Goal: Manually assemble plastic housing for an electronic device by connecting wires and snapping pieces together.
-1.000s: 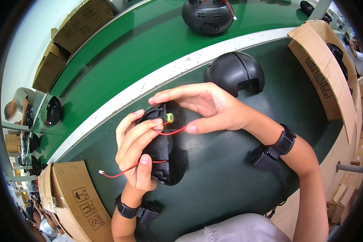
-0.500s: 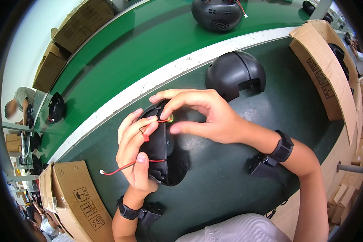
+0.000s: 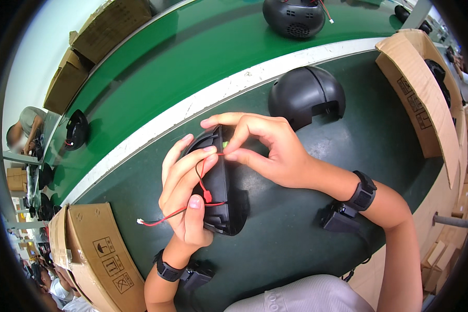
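Note:
My left hand (image 3: pixel 184 190) is wrapped round a black curved plastic shell (image 3: pixel 236 213), held tilted above the table. Against the shell's upper rim, my right hand (image 3: pixel 281 153) pinches a thin red wire (image 3: pixel 221 154) between thumb and index finger. A small green part (image 3: pixel 225 144) shows just above that pinch, mostly hidden by the fingers. From there a red and black wire pair hangs over the shell to a red connector (image 3: pixel 207 196). Another red wire with a white plug (image 3: pixel 140 221) crosses under my left thumb and sticks out to the left.
A black dome-shaped cover (image 3: pixel 307 96) sits beyond my right hand. Cardboard boxes stand at left (image 3: pixel 99 249) and right (image 3: pixel 416 93). Across a white rail (image 3: pixel 203 104), a green belt (image 3: pixel 156 99) carries a round black housing (image 3: pixel 294 18) and another shell (image 3: pixel 76 130). A person works far left.
Both hands and the shell have shifted slightly right. My right thumb and index finger have come together on the wire. The red connector hangs lower. Items on the belt have moved right.

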`<state>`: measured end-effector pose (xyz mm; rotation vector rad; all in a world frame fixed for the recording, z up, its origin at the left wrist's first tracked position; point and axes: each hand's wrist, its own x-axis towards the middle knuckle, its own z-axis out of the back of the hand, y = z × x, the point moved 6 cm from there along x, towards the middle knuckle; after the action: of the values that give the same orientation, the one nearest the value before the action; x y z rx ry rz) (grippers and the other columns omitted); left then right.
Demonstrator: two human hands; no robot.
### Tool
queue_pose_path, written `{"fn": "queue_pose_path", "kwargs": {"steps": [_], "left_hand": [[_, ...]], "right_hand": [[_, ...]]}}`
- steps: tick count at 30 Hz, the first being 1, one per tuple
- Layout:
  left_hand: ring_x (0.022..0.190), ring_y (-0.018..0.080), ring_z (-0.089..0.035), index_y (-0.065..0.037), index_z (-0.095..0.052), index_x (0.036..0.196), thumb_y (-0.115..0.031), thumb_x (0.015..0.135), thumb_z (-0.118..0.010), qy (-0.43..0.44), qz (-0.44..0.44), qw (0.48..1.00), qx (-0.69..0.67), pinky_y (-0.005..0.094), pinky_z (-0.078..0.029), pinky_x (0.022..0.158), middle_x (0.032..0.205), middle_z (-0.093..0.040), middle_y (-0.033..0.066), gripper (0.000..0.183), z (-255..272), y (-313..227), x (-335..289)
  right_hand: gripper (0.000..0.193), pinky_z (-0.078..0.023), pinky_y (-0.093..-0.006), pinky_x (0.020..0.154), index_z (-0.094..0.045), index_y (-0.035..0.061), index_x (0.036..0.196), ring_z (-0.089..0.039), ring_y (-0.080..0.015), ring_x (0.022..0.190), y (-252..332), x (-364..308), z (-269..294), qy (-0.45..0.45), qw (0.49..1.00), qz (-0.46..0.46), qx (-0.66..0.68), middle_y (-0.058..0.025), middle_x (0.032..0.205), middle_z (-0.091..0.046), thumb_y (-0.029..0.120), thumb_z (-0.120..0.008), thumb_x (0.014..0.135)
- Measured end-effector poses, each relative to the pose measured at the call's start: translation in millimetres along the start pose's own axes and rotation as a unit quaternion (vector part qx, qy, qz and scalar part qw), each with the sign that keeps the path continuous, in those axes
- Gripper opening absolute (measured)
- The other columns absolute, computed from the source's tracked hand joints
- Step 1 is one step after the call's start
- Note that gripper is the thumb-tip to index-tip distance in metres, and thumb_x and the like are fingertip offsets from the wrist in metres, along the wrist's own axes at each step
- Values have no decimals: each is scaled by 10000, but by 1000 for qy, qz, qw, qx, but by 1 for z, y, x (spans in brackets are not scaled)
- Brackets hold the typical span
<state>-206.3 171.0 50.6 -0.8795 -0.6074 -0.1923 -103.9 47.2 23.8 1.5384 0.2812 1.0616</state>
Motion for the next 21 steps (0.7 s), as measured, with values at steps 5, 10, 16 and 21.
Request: {"fn": "queue_pose_path", "kwargs": {"steps": [5, 10, 16, 21], "left_hand": [[1166, 419, -513, 57, -689, 1042, -257, 875, -410, 18, -11, 1000, -14, 526, -336, 1054, 1048, -674, 188, 452, -1, -4, 2], [1181, 423, -497, 46, -693, 1044, -232, 874, -401, 27, -25, 999, -9, 521, -320, 1064, 1070, -674, 181, 438, -7, -12, 3], [1168, 409, -481, 38, -704, 991, -216, 851, -402, 53, -22, 998, 0, 520, -326, 1051, 1040, -684, 162, 419, -12, -15, 7], [1183, 416, -475, 52, -694, 962, -168, 822, -422, 42, -24, 999, 3, 530, -357, 1033, 1017, -680, 166, 377, -7, -21, 8]], "right_hand": [[142, -455, -354, 996, -562, 35, 863, -532, -203, 1207, -12, 2, 1, -38, 961, -72, 266, -178, 1279, -564, -61, -663, 831], [204, -447, -360, 1003, -534, 51, 858, -534, -189, 1192, -13, 2, 4, -14, 968, -77, 240, -169, 1255, -580, -70, -689, 802], [227, -438, -352, 1008, -531, 51, 861, -547, -194, 1181, -18, 2, 9, -14, 962, -87, 258, -160, 1205, -611, -54, -718, 787], [291, -444, -388, 989, -559, 30, 970, -553, -255, 1182, 17, 10, 21, 34, 996, -69, 44, -158, 1236, -593, 2, -747, 750]]}}
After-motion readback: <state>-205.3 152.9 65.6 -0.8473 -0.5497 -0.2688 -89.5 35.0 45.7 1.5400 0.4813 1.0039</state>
